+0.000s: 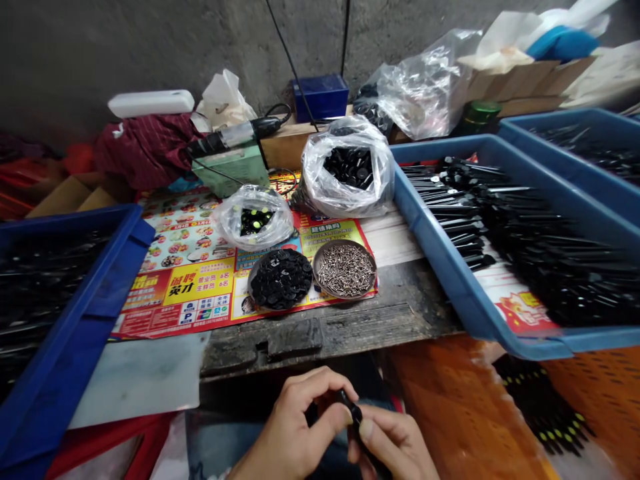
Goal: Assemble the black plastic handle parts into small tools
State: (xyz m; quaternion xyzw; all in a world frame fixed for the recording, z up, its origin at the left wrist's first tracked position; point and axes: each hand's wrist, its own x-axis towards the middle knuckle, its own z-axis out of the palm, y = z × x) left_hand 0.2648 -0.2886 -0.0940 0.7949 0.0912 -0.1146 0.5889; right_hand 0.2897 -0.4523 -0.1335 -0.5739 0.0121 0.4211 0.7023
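My left hand [300,421] and my right hand [393,441] meet in front of the bench edge, both closed on a slim black part [356,413]. Thumb and fingers of the left pinch its upper end. My right hand grips it lower down; the fingers hide much of it, so its exact kind does not show. Just beyond, on the bench, sit a round dish of black discs [281,279] and a round dish of small metal pins or rivets [345,269]. Behind them stand a small plastic bag [227,223] with black and yellow-green pieces and a larger plastic bag [320,190] of black round caps.
A light blue tray [453,277] of long black parts fills the right, another blue tray [530,123] behind it. At the left is a dark blue bin [97,340]. An electric screwdriver [235,137] rests on a green box [237,170]. An orange crate [450,400] stands lower right.
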